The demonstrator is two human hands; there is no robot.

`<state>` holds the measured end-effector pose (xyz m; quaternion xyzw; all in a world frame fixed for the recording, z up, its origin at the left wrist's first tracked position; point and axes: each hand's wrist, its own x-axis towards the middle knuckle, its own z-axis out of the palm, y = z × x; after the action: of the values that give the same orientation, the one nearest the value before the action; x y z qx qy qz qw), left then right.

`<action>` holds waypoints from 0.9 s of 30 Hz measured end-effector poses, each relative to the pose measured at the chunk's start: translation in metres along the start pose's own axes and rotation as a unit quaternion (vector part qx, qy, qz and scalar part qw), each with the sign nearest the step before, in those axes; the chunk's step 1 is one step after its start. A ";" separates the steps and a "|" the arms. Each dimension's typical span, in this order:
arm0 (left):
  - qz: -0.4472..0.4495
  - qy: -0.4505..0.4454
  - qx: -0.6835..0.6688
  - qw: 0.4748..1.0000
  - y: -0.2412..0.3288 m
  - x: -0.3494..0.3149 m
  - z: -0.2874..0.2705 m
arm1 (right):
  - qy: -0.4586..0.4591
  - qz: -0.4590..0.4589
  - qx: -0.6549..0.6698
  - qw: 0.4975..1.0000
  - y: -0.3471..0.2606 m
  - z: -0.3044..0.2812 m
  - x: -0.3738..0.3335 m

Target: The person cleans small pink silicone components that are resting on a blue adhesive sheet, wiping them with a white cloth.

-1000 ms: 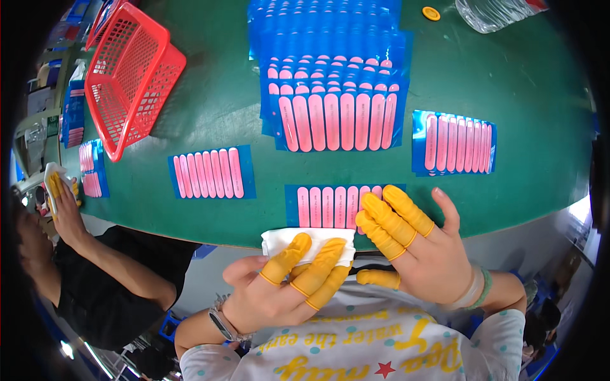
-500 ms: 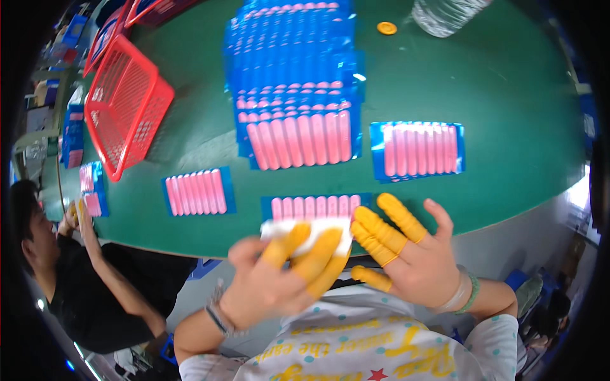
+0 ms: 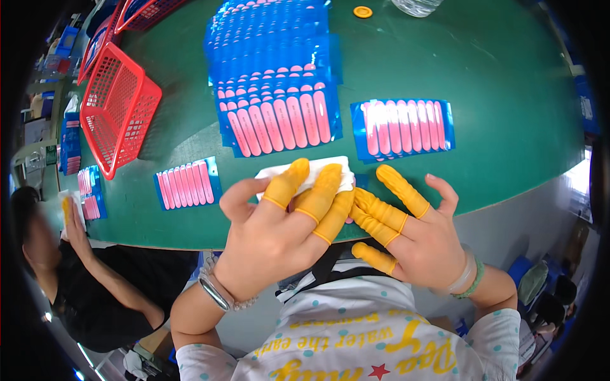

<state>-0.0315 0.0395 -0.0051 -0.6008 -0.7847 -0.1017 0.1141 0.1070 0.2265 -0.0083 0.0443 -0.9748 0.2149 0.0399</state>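
Note:
My left hand [image 3: 273, 225], with yellow finger cots on several fingers, presses a folded white cloth [image 3: 330, 166] down at the near edge of the table. Beneath the cloth and my fingers lies a blue sheet [image 3: 361, 180] with pink strips, almost wholly hidden. My right hand [image 3: 416, 235] also wears yellow finger cots. Its fingers are stretched and spread, with two fingertips resting at the cloth's right end over the sheet and the little finger raised. Just beyond it lies a small stack of blue sheets with pink round-ended strips [image 3: 406, 127].
A large overlapping stack of such sheets [image 3: 279, 124] fills the middle of the green table [image 3: 495, 95]. Another sheet [image 3: 187, 185] lies left. Red plastic baskets [image 3: 121, 105] stand at the far left, near a co-worker [image 3: 108, 292]. A yellow ring [image 3: 362, 12] and clear plastic [image 3: 418, 6] lie far back.
My left hand has moved the cloth away from me over the sheet, covering the pink strips seen before. My right hand stays at the sheet's right end. The co-worker's hand has lifted something white.

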 end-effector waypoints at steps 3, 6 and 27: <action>-0.020 -0.017 -0.023 0.999 0.024 -0.026 -0.009 | -0.010 -0.012 -0.034 0.999 0.001 0.003 -0.004; -0.030 -0.026 -0.017 0.999 0.038 -0.038 -0.018 | 0.005 -0.020 -0.033 0.999 0.001 0.002 -0.005; 0.026 0.007 -0.050 0.998 0.023 -0.031 -0.010 | 0.022 0.022 -0.062 0.998 -0.014 -0.003 -0.007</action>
<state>-0.0009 0.0142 -0.0044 -0.6251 -0.7619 -0.1419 0.0925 0.1153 0.2151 -0.0003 0.0159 -0.9858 0.1561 0.0592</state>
